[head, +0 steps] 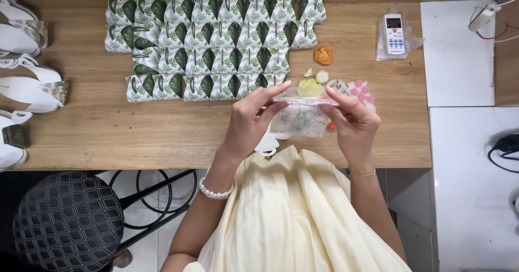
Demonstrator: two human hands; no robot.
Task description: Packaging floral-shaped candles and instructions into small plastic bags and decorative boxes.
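Note:
Both my hands hold one small gift box [299, 116] of white card with pale green leaf print, over the wooden table's [108, 126] near edge. My left hand [250, 122] grips its left side, fingers reaching over the top. My right hand [350, 122] pinches the right side and top edge. Something yellow shows at the box's open top. A white flat card piece [267, 144] hangs below the box, by my left palm. Several finished leaf-print boxes [213, 45] stand in rows just beyond my hands.
An orange flower [324, 55], a small white flower [321, 77] and pink flowers [362, 92] lie right of the rows. A remote control in a plastic bag [394, 33] lies farther right. Flat white box blanks [24, 88] sit at the table's left end. A black stool [67, 220] stands below left.

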